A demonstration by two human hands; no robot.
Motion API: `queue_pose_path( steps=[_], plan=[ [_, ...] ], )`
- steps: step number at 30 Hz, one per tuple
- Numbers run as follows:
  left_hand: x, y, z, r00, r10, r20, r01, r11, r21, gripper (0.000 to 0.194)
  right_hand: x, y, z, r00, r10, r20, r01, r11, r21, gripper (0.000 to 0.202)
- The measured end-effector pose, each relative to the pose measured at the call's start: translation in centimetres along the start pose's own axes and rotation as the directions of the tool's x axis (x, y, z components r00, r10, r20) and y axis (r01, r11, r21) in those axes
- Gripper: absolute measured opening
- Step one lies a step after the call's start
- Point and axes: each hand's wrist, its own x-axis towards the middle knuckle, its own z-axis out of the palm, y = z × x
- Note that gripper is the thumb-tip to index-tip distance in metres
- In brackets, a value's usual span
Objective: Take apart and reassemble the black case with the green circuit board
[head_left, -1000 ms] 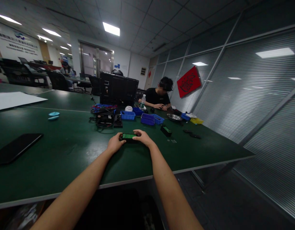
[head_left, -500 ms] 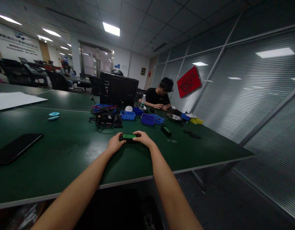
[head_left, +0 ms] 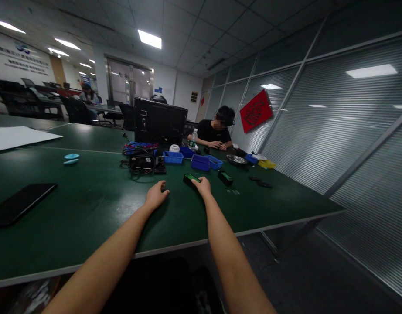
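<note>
My right hand (head_left: 202,186) grips the near right end of a black box with a green circuit board inside (head_left: 189,176), fingers round its side and thumb toward the board. The box is turned at an angle on or just above the green table (head_left: 106,187); I cannot tell which. To its left, my left hand (head_left: 157,194) rests by the tabletop with thumb and fingers apart and nothing between them. A second black box with a green board (head_left: 226,177) lies to the right of my right hand. Small clear pieces (head_left: 236,192) lie in front of it.
Blue bins (head_left: 173,157), a black power unit with cables (head_left: 142,162), a water bottle (head_left: 193,139) and a monitor (head_left: 161,122) stand farther back. A metal dish (head_left: 236,159) and flat black parts (head_left: 264,184) are at right. Another person (head_left: 217,128) sits across the table.
My left hand has let go of the black box. My right hand has swung the box to the right and turned it at an angle.
</note>
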Motion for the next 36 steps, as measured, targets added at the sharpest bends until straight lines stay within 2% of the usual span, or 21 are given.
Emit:
queue_pose_path(
  steps=[6,11,14,17,23,25,30,33,36],
  plan=[
    [0.2,0.0,0.1,1.0,-0.013,-0.003,0.013,1.0,-0.008,0.048,0.1,0.1,0.2,0.999,0.041,-0.003,-0.041,0.998,-0.058,0.031],
    [0.1,-0.1,0.1,1.0,-0.014,0.008,0.014,1.0,-0.011,0.049,-1.0,-1.0,1.1,0.993,-0.107,-0.04,0.104,0.992,-0.072,0.026],
    [0.1,-0.1,0.1,1.0,-0.012,0.004,0.012,1.0,-0.005,0.049,-2.1,-1.9,1.7,0.983,-0.183,0.032,0.186,0.975,-0.123,0.031],
    [0.1,-0.3,0.2,1.0,-0.006,-0.004,0.006,1.0,0.0,0.048,-2.6,-2.4,2.1,0.975,-0.197,0.098,0.212,0.963,-0.168,0.038],
    [0.2,-0.4,0.3,1.0,-0.004,-0.003,0.004,1.0,0.005,0.047,-2.2,-2.1,1.2,0.976,-0.163,0.147,0.179,0.978,-0.109,0.066],
    [0.2,-0.4,0.3,1.0,-0.007,-0.004,0.008,1.0,0.003,0.048,-2.1,-2.0,0.7,0.976,-0.133,0.171,0.153,0.982,-0.11,0.062],
    [0.2,-0.3,0.3,1.0,-0.008,-0.011,0.008,1.0,-0.006,0.049,-2.2,-2.1,0.3,0.976,-0.087,0.198,0.113,0.985,-0.127,0.035],
    [0.2,-0.3,0.3,1.0,-0.005,-0.013,0.004,1.0,-0.015,0.049,-2.3,-2.3,0.7,0.984,-0.085,0.16,0.106,0.986,-0.128,0.036],
    [0.2,-0.3,0.4,1.0,-0.004,-0.01,0.004,1.0,-0.018,0.049,-2.5,-2.6,0.9,0.99,-0.099,0.102,0.118,0.973,-0.199,0.042]
  ],
)
